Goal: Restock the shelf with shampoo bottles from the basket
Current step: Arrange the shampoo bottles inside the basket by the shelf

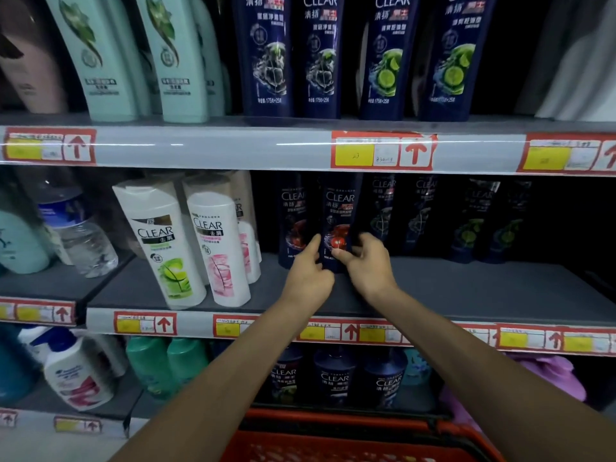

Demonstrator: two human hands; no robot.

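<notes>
Left hand (308,268): fingers pressed on the left side of a dark navy Clear shampoo bottle (340,221), gripping it.
Right hand (363,261): thumb across the bottle's lower front, fingers wrapped round its right side, gripping it.
Held bottle: upright on the middle shelf (466,295), set back from the front edge, red graphic on label.
Neighbours: matching navy bottle (293,221) just beside it on the left; darker Clear bottles (383,211) to the right.
Left end of shelf: two white Clear bottles (186,245), near the front edge.
Basket (333,441): red, below the forearms, contents hard to tell.
</notes>
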